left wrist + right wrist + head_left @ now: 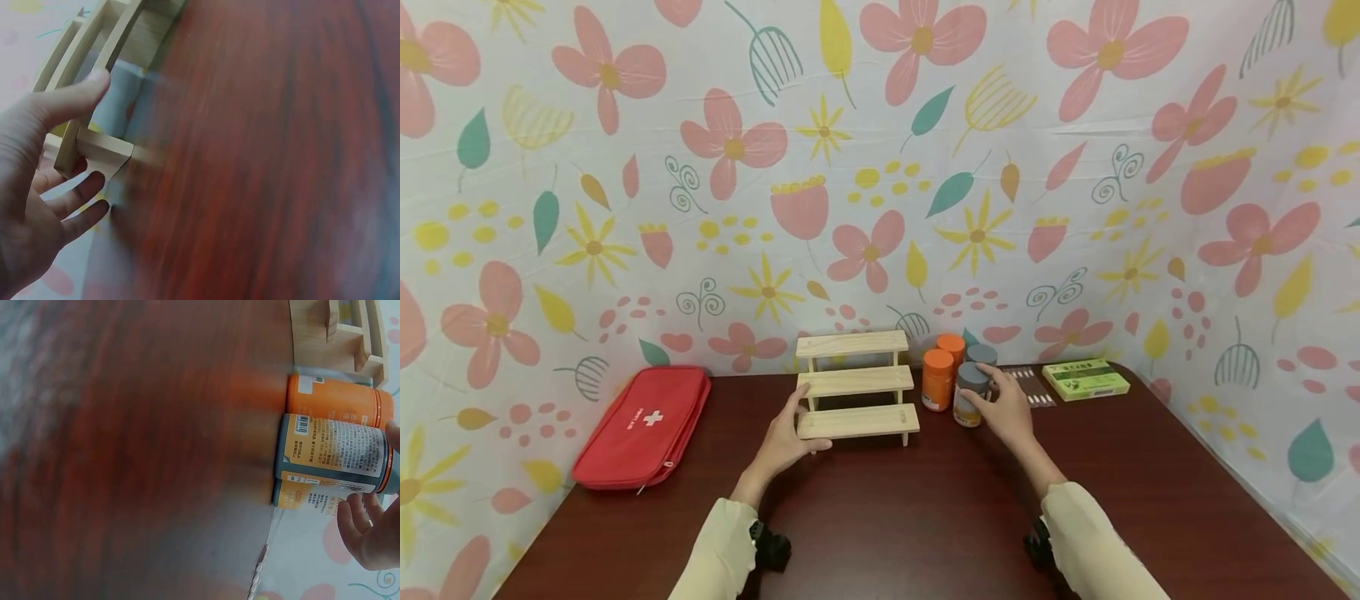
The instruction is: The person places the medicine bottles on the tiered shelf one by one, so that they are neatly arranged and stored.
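Observation:
A three-tier wooden stand (856, 381) is at the back of the table, and my left hand (781, 439) grips its left end. In the left wrist view the thumb lies on a slat of the stand (112, 53), with the other fingers around the far side. My right hand (1009, 410) holds a grey-capped bottle (970, 396) near its top, thumb on the left and fingers on the right. This bottle (334, 447) stands upright on the table. Beside it are an orange bottle (937, 382), a second orange one (951, 345) behind, and another grey-capped bottle (982, 355).
A red first-aid pouch (638, 429) lies at the left of the dark wooden table (880, 533). Right of the bottles are a blister-like pack of white pieces (1033, 387) and a green and yellow box (1086, 380). A flower-patterned sheet (865, 208) hangs behind.

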{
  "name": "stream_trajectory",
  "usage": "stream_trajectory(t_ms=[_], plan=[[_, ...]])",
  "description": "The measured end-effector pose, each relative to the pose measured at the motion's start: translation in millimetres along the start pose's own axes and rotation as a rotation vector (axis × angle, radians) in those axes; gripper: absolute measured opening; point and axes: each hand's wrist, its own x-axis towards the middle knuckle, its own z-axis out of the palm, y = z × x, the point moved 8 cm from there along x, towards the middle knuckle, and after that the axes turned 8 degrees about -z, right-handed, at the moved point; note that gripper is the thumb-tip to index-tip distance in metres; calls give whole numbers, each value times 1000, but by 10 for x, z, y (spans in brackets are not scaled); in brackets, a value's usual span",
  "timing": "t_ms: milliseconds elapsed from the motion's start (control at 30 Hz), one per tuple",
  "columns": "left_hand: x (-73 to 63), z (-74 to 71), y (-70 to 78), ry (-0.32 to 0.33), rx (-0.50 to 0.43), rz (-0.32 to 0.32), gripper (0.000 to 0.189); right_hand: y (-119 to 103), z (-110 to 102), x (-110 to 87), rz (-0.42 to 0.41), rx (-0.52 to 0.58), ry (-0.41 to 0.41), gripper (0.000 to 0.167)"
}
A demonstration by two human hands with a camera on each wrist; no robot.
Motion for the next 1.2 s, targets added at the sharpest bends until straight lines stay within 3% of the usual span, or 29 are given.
stream_trajectory(t_ms=[200, 433, 600, 800, 933, 1200], plan=[[5, -18, -48, 4, -48, 6, 98, 24, -2, -11, -13, -8, 12, 55], [-20, -16, -145, -32, -157, -37, 94, 20, 1, -13, -20, 9, 49, 52], [-3, -17, -174, -43, -216, -22, 92, 39, -8, -15, 15, 74, 76, 51], [-26, -36, -291, -33, -285, -65, 95, 67, 57, -19, 64, 135, 61, 53], [-18, -8, -304, -52, -303, -64, 96, 90, 42, -11, 83, 166, 96, 52], [5, -13, -295, -14, -276, -77, 95, 180, 75, -3, 135, 249, 85, 54]])
